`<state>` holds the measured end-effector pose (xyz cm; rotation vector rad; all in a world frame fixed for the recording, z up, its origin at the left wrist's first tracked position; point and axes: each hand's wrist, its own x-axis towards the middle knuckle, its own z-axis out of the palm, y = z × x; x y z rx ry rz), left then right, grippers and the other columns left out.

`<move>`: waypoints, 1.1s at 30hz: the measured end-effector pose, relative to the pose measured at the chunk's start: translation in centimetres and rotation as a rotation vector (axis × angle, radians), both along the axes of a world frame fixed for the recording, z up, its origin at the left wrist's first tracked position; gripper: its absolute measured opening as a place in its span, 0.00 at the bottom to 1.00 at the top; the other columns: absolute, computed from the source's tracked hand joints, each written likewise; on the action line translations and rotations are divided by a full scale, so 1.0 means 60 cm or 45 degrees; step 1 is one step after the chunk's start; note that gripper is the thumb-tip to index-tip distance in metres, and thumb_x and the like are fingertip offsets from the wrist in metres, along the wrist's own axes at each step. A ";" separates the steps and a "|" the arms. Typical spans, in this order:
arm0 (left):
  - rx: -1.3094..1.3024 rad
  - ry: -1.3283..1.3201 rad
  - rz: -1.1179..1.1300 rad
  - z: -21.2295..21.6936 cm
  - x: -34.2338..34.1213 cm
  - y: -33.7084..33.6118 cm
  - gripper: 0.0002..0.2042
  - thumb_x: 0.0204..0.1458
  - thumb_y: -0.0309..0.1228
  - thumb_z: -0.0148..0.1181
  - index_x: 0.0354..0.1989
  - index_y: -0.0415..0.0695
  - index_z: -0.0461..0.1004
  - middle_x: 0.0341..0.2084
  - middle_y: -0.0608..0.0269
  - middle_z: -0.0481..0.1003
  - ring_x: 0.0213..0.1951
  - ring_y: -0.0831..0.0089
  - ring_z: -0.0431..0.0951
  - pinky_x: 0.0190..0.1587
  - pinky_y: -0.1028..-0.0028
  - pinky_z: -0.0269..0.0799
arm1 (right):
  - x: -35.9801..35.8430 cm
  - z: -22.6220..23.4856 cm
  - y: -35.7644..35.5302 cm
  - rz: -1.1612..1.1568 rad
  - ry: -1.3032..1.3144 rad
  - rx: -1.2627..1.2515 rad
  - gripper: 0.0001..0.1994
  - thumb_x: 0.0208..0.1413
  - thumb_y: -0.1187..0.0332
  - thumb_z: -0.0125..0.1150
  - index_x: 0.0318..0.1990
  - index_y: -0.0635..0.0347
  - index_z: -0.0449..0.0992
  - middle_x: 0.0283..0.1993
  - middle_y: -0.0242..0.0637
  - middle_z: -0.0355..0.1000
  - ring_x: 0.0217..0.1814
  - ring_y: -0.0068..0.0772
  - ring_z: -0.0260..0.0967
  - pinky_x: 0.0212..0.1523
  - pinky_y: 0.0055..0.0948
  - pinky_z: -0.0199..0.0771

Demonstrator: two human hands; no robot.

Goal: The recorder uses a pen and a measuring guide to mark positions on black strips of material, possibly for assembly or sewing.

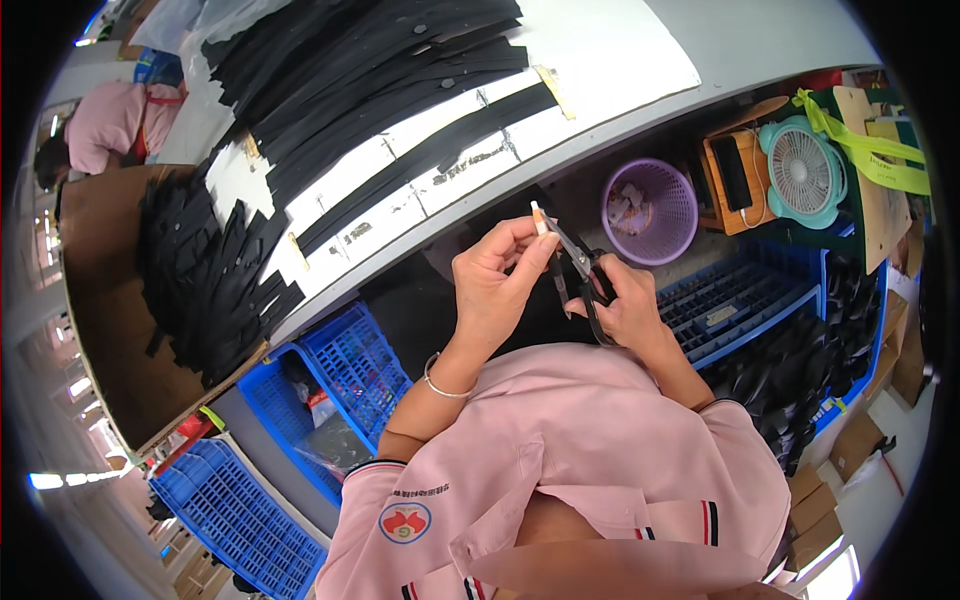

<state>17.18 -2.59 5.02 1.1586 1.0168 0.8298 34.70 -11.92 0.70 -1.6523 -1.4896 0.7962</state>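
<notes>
Slim white-tipped stick [540, 216], and here it is, up in front of the person's chest, just off the near edge of the grey bench [770, 40]! The left hand [498, 268] has it near the top, thumb and forefinger closed in a pinch, with the pale tip poking out above the fingertips and an orange band showing below it. Over to the right hand [625, 305]: fingers curled around the dark handles of the scissors [579, 261], blades angled up and left, right alongside the stick. Whether the blades touch it, I cannot tell, nor how far apart they stand. A bracelet [445, 385] circles the left wrist. Up on the bench, black strips [370, 60] lie in dense rows across a white board [620, 50], and more spill in a heap over the cardboard box [105, 300] at left. Beyond the right hand sits a purple basket [687, 205] with pale scraps inside, then a phone [733, 170] propped on a wooden stand, and a teal fan [801, 170] next to it. Far left, a co-worker [108, 122] in pink bends forward.
</notes>
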 end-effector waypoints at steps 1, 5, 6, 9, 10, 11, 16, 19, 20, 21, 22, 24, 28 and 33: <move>0.004 0.001 0.010 -0.001 0.001 0.000 0.09 0.62 0.24 0.63 0.47 0.33 0.80 0.35 0.63 0.82 0.36 0.82 0.79 0.38 0.81 0.76 | 0.000 -0.004 -0.001 0.009 0.023 0.009 0.26 0.41 0.51 0.82 0.33 0.62 0.74 0.22 0.39 0.69 0.21 0.45 0.70 0.24 0.36 0.70; -0.004 0.035 0.019 0.002 0.003 -0.001 0.09 0.62 0.24 0.63 0.48 0.33 0.80 0.35 0.62 0.82 0.36 0.82 0.80 0.38 0.80 0.76 | -0.003 -0.009 -0.006 0.039 0.100 -0.029 0.25 0.44 0.53 0.82 0.33 0.62 0.73 0.21 0.38 0.67 0.19 0.43 0.66 0.24 0.35 0.67; -0.007 0.009 0.018 0.001 0.003 -0.002 0.09 0.63 0.24 0.63 0.48 0.33 0.80 0.35 0.62 0.82 0.36 0.81 0.80 0.38 0.80 0.76 | -0.007 -0.011 -0.009 0.034 0.102 -0.030 0.25 0.44 0.53 0.82 0.33 0.62 0.73 0.21 0.38 0.67 0.19 0.43 0.66 0.24 0.35 0.67; -0.020 -0.022 0.016 -0.002 0.006 -0.003 0.09 0.63 0.25 0.63 0.48 0.33 0.80 0.36 0.60 0.83 0.37 0.80 0.81 0.38 0.80 0.76 | -0.017 -0.021 -0.019 -0.002 0.360 -0.081 0.23 0.46 0.56 0.81 0.33 0.62 0.73 0.21 0.38 0.66 0.20 0.37 0.64 0.25 0.33 0.66; -0.029 -0.026 0.022 -0.001 0.007 -0.002 0.10 0.63 0.25 0.63 0.49 0.33 0.80 0.37 0.60 0.83 0.37 0.79 0.81 0.38 0.80 0.76 | -0.019 -0.023 -0.020 0.006 0.415 -0.086 0.21 0.48 0.57 0.80 0.34 0.62 0.73 0.22 0.36 0.65 0.22 0.32 0.64 0.26 0.31 0.65; -0.030 -0.022 0.015 0.000 0.007 -0.002 0.10 0.63 0.25 0.63 0.49 0.33 0.80 0.37 0.60 0.83 0.37 0.79 0.81 0.38 0.80 0.76 | -0.021 -0.024 -0.021 0.014 0.471 -0.091 0.20 0.50 0.59 0.79 0.35 0.62 0.73 0.22 0.34 0.65 0.23 0.27 0.64 0.27 0.29 0.65; -0.036 0.017 0.010 0.002 0.009 0.002 0.11 0.64 0.24 0.61 0.50 0.31 0.79 0.37 0.56 0.83 0.37 0.76 0.82 0.38 0.79 0.76 | -0.004 -0.035 -0.028 -0.192 0.720 -0.252 0.17 0.55 0.61 0.76 0.36 0.63 0.74 0.23 0.27 0.65 0.25 0.19 0.61 0.27 0.24 0.63; -0.050 0.027 0.025 0.005 0.014 0.007 0.11 0.64 0.24 0.61 0.51 0.31 0.78 0.37 0.55 0.83 0.37 0.74 0.83 0.38 0.78 0.76 | 0.014 -0.051 -0.038 -0.288 0.701 -0.303 0.16 0.58 0.59 0.73 0.37 0.62 0.74 0.25 0.27 0.65 0.27 0.17 0.61 0.29 0.22 0.62; -0.018 0.027 0.035 0.003 0.014 0.012 0.11 0.64 0.24 0.60 0.51 0.30 0.78 0.38 0.53 0.83 0.37 0.73 0.83 0.38 0.78 0.76 | 0.018 -0.064 -0.040 -0.397 0.834 -0.306 0.17 0.60 0.57 0.70 0.37 0.61 0.73 0.26 0.28 0.66 0.28 0.16 0.61 0.30 0.22 0.62; -0.005 0.022 0.068 -0.001 0.009 0.016 0.11 0.64 0.25 0.60 0.50 0.31 0.78 0.39 0.53 0.83 0.36 0.72 0.83 0.38 0.78 0.76 | 0.025 -0.083 -0.041 -0.505 0.968 -0.301 0.17 0.62 0.56 0.68 0.37 0.61 0.72 0.27 0.28 0.66 0.30 0.15 0.61 0.31 0.21 0.62; 0.020 0.044 0.104 0.001 0.007 0.024 0.11 0.65 0.25 0.59 0.50 0.31 0.78 0.38 0.52 0.83 0.36 0.72 0.83 0.38 0.77 0.77 | 0.045 -0.121 -0.050 -0.539 0.894 -0.449 0.21 0.62 0.51 0.67 0.37 0.62 0.71 0.28 0.32 0.66 0.31 0.19 0.62 0.32 0.24 0.64; 0.051 0.091 0.193 -0.004 -0.006 0.033 0.11 0.65 0.27 0.59 0.50 0.31 0.78 0.38 0.51 0.83 0.36 0.71 0.83 0.38 0.77 0.77 | 0.112 -0.156 -0.055 -0.319 0.265 -0.934 0.26 0.55 0.47 0.71 0.40 0.64 0.74 0.31 0.43 0.72 0.34 0.33 0.71 0.35 0.35 0.69; 0.078 0.053 0.288 -0.005 -0.007 0.063 0.11 0.66 0.26 0.58 0.49 0.30 0.77 0.38 0.52 0.83 0.36 0.72 0.83 0.40 0.78 0.78 | 0.185 -0.260 -0.061 -0.484 -0.321 -0.919 0.23 0.51 0.54 0.72 0.45 0.63 0.76 0.42 0.55 0.79 0.46 0.54 0.79 0.44 0.48 0.76; 0.122 0.103 0.412 -0.008 -0.027 0.096 0.12 0.67 0.28 0.57 0.50 0.30 0.77 0.37 0.52 0.82 0.36 0.71 0.84 0.40 0.79 0.79 | 0.273 -0.297 0.059 -0.523 -0.332 -0.759 0.21 0.51 0.59 0.70 0.48 0.62 0.74 0.44 0.56 0.79 0.49 0.61 0.77 0.49 0.53 0.76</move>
